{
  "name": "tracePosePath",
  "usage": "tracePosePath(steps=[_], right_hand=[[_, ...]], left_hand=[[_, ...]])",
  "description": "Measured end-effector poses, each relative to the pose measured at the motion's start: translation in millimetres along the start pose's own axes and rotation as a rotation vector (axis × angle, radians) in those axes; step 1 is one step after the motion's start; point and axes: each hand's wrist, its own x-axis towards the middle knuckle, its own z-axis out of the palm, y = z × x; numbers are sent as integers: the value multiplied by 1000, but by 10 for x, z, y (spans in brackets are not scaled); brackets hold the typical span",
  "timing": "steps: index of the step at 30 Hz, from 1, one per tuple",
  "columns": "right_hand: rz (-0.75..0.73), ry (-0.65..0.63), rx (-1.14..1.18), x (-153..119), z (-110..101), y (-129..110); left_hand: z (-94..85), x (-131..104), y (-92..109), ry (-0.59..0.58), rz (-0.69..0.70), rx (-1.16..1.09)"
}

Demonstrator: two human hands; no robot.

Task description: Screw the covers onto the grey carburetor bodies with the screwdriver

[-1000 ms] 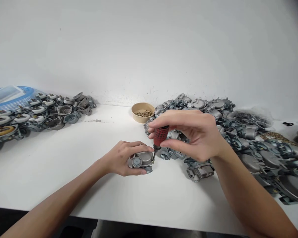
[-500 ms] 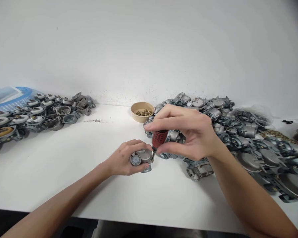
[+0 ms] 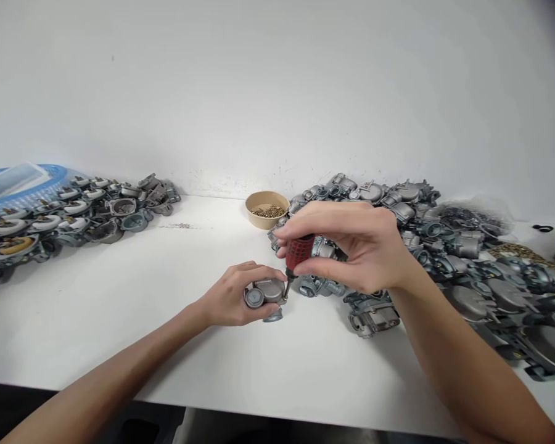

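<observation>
My left hand (image 3: 235,295) is wrapped round a small grey metal carburetor (image 3: 269,290) at the middle of the white table, with its thumb and fingers on either side. Above and to the right, my right hand (image 3: 351,246) grips a screwdriver by its red and black handle (image 3: 299,251). The screwdriver points down, and its tip meets the right edge of the carburetor beside my left fingertips. Whether a screw sits under the tip is too small to tell.
Behind my hands stands a round tan bowl (image 3: 267,203) of small brass screws. Many carburetors (image 3: 472,299) spread over the right side. Open metal bodies with white floats (image 3: 46,222) lie at the left, by a blue basket (image 3: 53,179). A plastic bag (image 3: 476,216) lies at the back right.
The screwdriver handle has tilted slightly, and my right fingers have shifted a little round it. The view has moved slightly. My left hand still holds the carburetor.
</observation>
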Motion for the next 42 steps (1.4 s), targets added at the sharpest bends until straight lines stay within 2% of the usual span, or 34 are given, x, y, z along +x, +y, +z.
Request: tracePosePath(steps=[3,7,9,12,18,21,26,31,36,40,42], right_hand=[[-24,33,-59,2,-4,4],[17,-27,-2,-10,-18,11],[-3,-11,8,-15,-21,28],[-53,41,-49,-14,-14,46],[-18,-3,-2,-9,-6,19],[-47,40,-75,-5,-16,17],[-28,-24,-23,7,-37,5],[-54,20,-120,12,-61,-9],[-26,-15,-86,1,-62,-28],[-59,48,-150,3,-57,-21],[-40,10,-137,3,-57,-26]], left_hand=[[-25,7,-20,-49,-5,-39],[-51,3,-77,-109,-3,-53],[-52,-2,-111,-119,31,-65],[-41,-2,-150,-96,108,-77],[-14,-3,-179,-34,168,-72],[-8,-12,-190,-32,158,-74],[1,-22,-198,-20,139,-66],[19,-21,-203,-7,152,-69],[31,-19,-208,-4,155,-66],[29,-14,-195,-18,135,-79],[27,-14,-196,-21,124,-84]])
